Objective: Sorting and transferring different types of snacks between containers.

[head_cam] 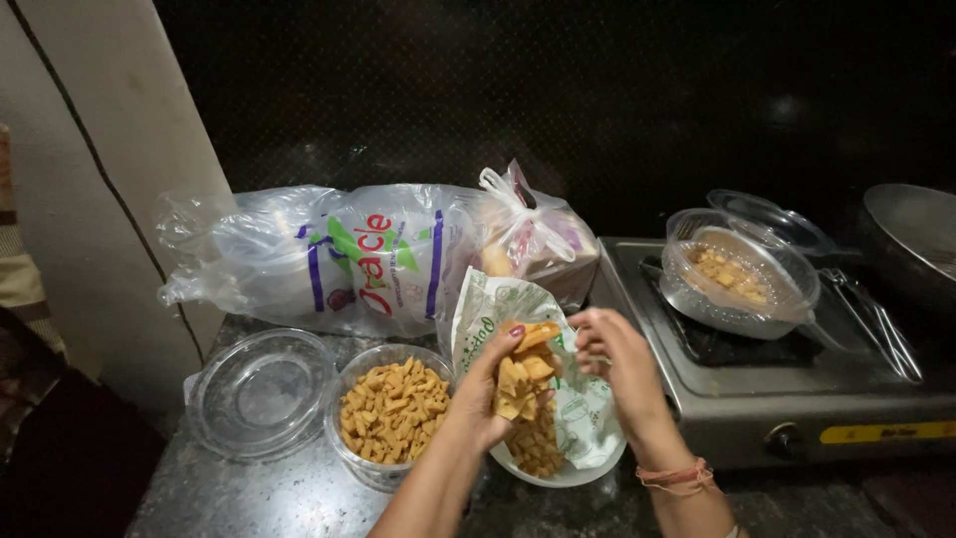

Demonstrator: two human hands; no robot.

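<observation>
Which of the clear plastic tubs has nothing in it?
The far-left tub on the counter, beside the snack-filled tub. The tub on the stove also holds snacks.

Large clear plastic bag: lying at the counter's back, printed in red, green and purple. Knotted clear carrier bag: sitting just right of it. White paper snack packet with green print: resting open over a bowl. Yellow label strip: running along the stove front, print apparently dark.
</observation>
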